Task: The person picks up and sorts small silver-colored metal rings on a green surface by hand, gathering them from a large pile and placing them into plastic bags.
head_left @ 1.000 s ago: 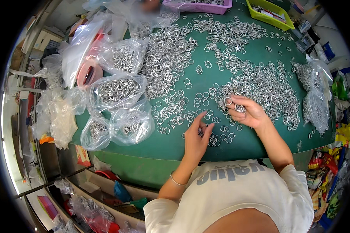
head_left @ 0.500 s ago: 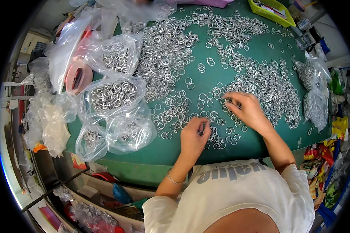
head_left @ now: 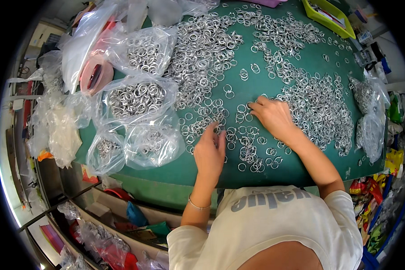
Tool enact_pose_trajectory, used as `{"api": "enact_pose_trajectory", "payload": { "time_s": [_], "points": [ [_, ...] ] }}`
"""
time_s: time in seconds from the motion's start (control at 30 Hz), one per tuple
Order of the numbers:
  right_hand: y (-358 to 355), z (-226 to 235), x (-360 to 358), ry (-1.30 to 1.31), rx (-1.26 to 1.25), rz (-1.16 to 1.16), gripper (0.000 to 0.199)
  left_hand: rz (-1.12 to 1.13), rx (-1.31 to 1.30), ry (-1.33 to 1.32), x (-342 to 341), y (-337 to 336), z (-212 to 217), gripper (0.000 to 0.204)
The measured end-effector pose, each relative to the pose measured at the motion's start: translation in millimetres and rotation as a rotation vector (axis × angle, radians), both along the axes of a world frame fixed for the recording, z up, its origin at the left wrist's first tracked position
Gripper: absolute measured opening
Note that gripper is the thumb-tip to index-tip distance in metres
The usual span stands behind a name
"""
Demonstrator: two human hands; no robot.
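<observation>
Silvery metal rings, many of them linked or overlapping, lie across a green tabletop (head_left: 274, 180). My left hand (head_left: 209, 155) reaches into a small cluster of rings (head_left: 202, 119) left of centre, its thumb and fingers apart at the rings. To its right, my right hand (head_left: 274, 118) is palm down, fingers bent together, with the tips at a few rings (head_left: 243, 113). Whatever the right fingertips pinch is hidden. Between my hands and nearer to me lies another loose group of rings (head_left: 252, 155).
A big ring heap (head_left: 204, 49) lies far left of centre, another (head_left: 319, 112) at right. Clear bags of rings (head_left: 137, 101) line the left side, beside a pink tape roll (head_left: 96, 76). More bagged rings (head_left: 369, 108) lie at the right edge. A yellow-green basket (head_left: 330, 20) stands at the back.
My left hand has moved left and away from me, its thumb and fingers spreading. My right hand has shifted left across the table view. The whole view has swung slightly.
</observation>
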State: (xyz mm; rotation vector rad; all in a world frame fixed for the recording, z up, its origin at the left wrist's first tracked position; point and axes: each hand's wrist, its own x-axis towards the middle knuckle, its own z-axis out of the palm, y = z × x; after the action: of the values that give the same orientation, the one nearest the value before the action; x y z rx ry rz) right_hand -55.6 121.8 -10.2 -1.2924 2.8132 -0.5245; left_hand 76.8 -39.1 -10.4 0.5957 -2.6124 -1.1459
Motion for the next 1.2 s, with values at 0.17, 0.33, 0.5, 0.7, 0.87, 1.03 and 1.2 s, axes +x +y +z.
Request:
{"api": "enact_pose_trajectory", "payload": {
  "time_s": [0.17, 0.33, 0.5, 0.7, 0.87, 1.03, 1.2],
  "points": [
    [1, 2, -8, -0.257, -0.375, 0.01, 0.004, 0.027, -0.145, -0.054, -13, -10, -6, 0.03],
    [31, 21, -14, -1.621, -1.226, -0.172, 0.011, -0.164, -0.17, -0.093, -17, 4, -6, 0.023],
    [52, 15, -20, -1.684, -1.357, -0.155, 0.01, -0.234, -0.065, 0.016, -10, 20, 3, 0.017],
    [23, 7, -8, -0.163, -0.384, -0.064, 0.01, -0.136, -0.008, -0.016, -3, 9, 3, 0.016],
    [12, 11, -2, -0.057, -0.022, -0.079, 0.017, -0.118, 0.0, 0.011, 8, 8, -1, 0.017],
    [28, 29, -2, -1.184, -0.726, -0.153, 0.013, -0.049, 1.182, -0.071, 10, 6, 10, 0.019],
    [31, 12, 11, -1.958, -1.212, -0.125, 0.027, 0.091, 2.131, -0.055, 7, 16, -6, 0.029]
  ]
}}
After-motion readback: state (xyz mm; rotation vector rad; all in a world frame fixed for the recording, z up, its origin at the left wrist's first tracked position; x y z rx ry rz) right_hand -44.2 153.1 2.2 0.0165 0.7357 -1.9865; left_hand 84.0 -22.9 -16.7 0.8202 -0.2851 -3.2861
